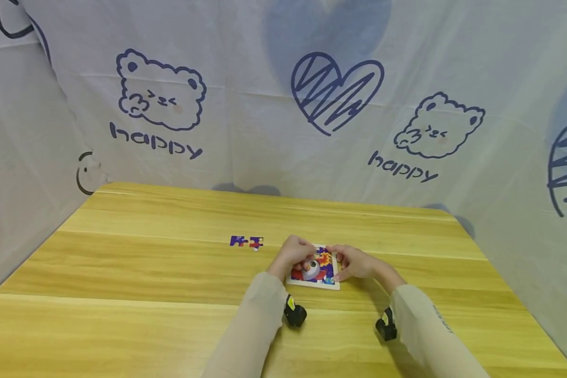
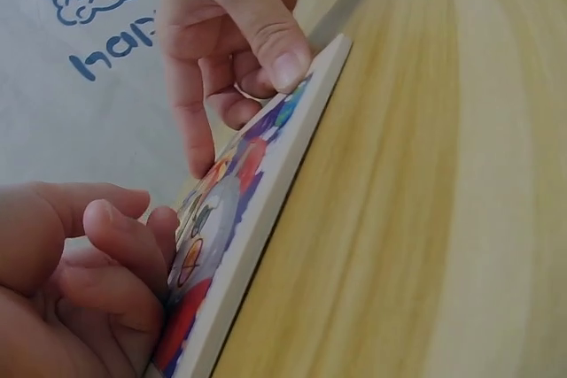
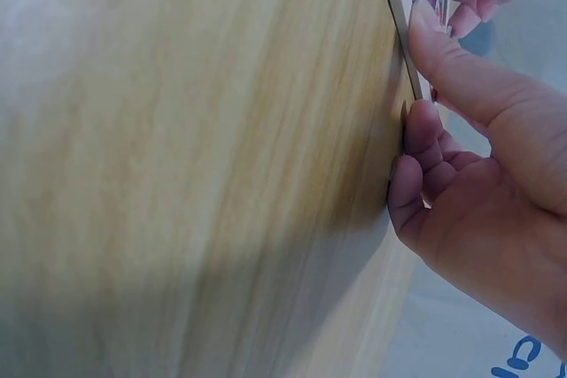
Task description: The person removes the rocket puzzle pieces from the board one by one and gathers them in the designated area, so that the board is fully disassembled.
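A small jigsaw puzzle in a white frame lies on the table, its picture purple, red and orange with a pale round figure. My left hand is over its left part, fingers bent, knuckles close to the picture. In the left wrist view that hand shows curled fingers beside the board; I cannot tell whether a piece sits at its hidden fingertips. My right hand holds the frame's right side. Its thumb presses the rim in the right wrist view, while other fingers bend against the side edge.
Two loose purple-and-red puzzle pieces, a left one and a right one, lie left of the board. The wooden table meets a pale cloth with bear and heart drawings at its back and sides.
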Demonstrator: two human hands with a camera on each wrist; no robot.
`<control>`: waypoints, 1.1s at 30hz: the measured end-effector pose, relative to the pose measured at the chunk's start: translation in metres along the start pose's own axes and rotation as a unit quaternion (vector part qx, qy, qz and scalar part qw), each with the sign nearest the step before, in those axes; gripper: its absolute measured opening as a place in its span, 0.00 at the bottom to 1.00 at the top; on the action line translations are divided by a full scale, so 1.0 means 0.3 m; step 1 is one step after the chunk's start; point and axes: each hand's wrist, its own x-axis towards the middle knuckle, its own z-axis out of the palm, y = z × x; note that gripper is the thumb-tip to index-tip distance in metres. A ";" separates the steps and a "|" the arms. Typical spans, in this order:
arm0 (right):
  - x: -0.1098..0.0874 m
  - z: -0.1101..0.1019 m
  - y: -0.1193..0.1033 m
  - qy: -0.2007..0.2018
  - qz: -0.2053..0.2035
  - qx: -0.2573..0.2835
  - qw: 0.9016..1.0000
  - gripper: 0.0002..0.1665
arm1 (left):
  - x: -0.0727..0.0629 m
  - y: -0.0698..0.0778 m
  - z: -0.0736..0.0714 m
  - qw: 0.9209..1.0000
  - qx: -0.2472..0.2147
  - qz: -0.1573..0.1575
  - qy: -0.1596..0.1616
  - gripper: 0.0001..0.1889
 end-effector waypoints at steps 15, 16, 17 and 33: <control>-0.011 -0.001 0.003 -0.005 -0.068 0.055 0.996 0.12 | -0.005 0.012 0.016 1.000 0.006 -0.008 0.027 0.03; -0.010 -0.001 0.005 -0.006 -0.071 0.057 0.996 0.11 | -0.005 0.012 0.015 1.000 0.004 -0.007 0.025 0.03; -0.010 -0.001 0.007 -0.007 -0.071 0.058 0.996 0.11 | -0.006 0.013 0.015 1.000 0.002 -0.007 0.023 0.04; -0.013 -0.001 0.012 -0.005 -0.085 0.049 0.995 0.11 | 0.014 0.007 0.033 0.999 0.004 0.021 0.048 0.03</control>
